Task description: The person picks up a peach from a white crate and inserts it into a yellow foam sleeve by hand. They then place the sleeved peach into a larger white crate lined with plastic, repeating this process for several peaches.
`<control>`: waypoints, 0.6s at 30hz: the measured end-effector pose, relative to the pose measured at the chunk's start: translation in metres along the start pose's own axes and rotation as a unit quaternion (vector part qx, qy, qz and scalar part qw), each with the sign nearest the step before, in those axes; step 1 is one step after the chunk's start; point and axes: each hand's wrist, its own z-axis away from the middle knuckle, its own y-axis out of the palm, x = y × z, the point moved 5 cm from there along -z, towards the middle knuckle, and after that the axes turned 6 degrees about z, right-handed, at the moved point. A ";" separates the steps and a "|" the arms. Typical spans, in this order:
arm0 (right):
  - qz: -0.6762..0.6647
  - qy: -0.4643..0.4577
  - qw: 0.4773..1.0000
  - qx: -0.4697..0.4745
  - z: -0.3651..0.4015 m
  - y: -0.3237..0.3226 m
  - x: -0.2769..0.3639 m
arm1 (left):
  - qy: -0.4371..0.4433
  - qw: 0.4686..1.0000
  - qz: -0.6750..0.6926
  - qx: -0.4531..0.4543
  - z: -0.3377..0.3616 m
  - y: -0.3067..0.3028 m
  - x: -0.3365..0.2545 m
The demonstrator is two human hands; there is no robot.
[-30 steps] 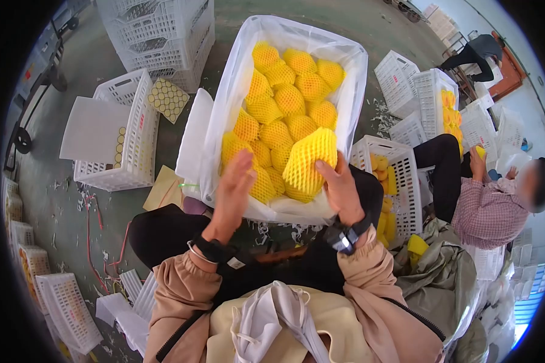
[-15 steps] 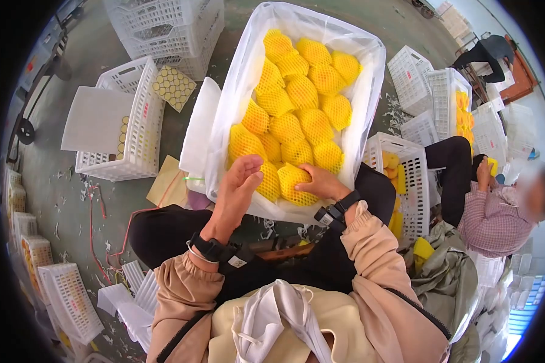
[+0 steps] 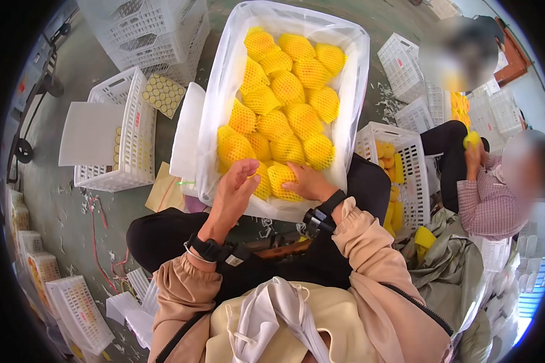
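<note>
A white crate (image 3: 358, 85) lined with thin white sheeting stands in front of me, with several fruits in yellow foam nets laid in rows inside. My right hand (image 3: 312, 183) has its fingers and thumb round a net-wrapped fruit (image 3: 283, 180) at the crate's near end. Beside it, my left hand (image 3: 234, 190) is raised at the near left corner with its fingers apart and slightly curved, holding nothing. Another net-wrapped fruit (image 3: 262, 184) lies between the two hands, partly hidden by the left one.
To the right, a white basket (image 3: 413, 175) holds yellow fruit and foam nets. A co-worker (image 3: 490, 193) sits beyond it. On the left stand a crate (image 3: 140, 127) with a white board and stacked crates (image 3: 145, 36). Red cord (image 3: 97, 260) and scraps litter the floor.
My view has shifted, so the crate appears further left. The right hand remains on the same fruit and the left stays beside it. The co-worker's hands have risen slightly, holding a yellow fruit.
</note>
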 end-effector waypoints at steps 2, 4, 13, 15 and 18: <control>-0.029 -0.010 0.999 -0.012 0.001 0.003 -0.006 | -0.012 1.000 -0.007 0.004 -0.001 0.002 0.004; -0.074 0.040 0.996 0.036 0.012 -0.019 0.010 | 0.005 1.000 -0.027 0.004 -0.002 0.003 0.004; -0.039 0.113 0.899 -0.422 0.164 -0.201 -0.041 | -0.002 0.998 -0.041 0.039 -0.004 0.017 0.008; -0.024 0.210 0.866 -0.452 0.203 -0.195 -0.090 | -0.005 0.998 -0.035 0.046 -0.002 0.023 0.009; 0.028 0.384 0.861 -0.332 0.241 -0.127 -0.188 | -0.011 0.994 -0.086 0.068 -0.002 0.033 0.007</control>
